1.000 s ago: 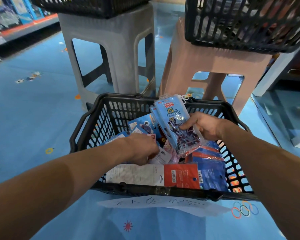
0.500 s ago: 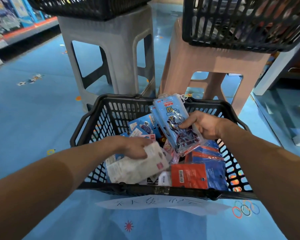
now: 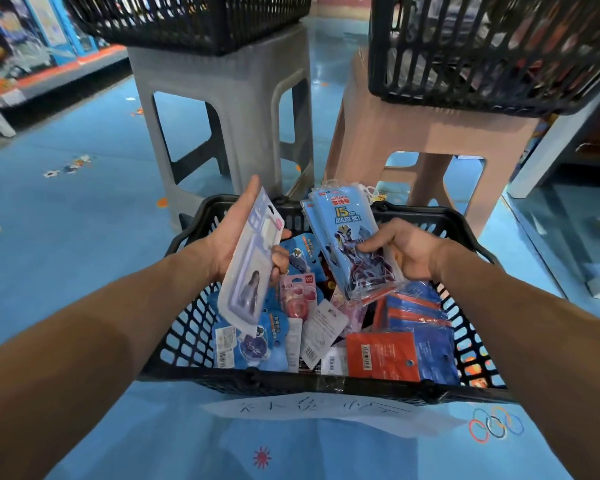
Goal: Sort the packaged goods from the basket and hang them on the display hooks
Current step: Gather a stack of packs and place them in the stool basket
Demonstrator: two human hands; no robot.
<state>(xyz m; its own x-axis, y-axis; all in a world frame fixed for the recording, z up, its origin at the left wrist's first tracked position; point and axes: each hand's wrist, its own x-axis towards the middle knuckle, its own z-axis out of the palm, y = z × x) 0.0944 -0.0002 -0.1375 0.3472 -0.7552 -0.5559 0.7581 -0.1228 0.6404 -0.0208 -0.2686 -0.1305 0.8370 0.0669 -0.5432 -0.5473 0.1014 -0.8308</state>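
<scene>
One packet (image 3: 246, 271), ruler sets (image 3: 351, 242) — upright, tops away

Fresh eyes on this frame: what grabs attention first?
Two hands are raised over the black basket at centre. The left hand grips a pale blister pack, and the right hand holds a stack of blue ruler set packs marked 15 cm. Below them the basket is crammed with blue, red and white carded packets. Behind it stand a grey stool and a pink stool.
</scene>
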